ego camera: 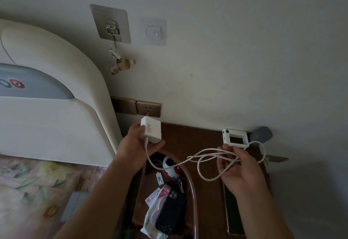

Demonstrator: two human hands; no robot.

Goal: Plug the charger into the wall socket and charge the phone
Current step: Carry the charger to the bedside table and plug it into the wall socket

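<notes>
The charger point(151, 132) is a chunky white block printed "120W" in grey, gripped between the thumb and fingers of the left hand point(137, 147) just below the gold wall socket point(148, 109), its metal prongs at the socket's lower edge. A white cable point(199, 160) leaves its lower end and loops across to the right hand point(236, 170), whose fingers curl loosely round the coils above the brown bedside table point(203, 201). A phone point(234, 214) lies face up on that table under the right wrist.

charger point(151, 132) just below wall socket point(148, 109), phone point(233, 210) on nightstand point(199, 140) right
</notes>
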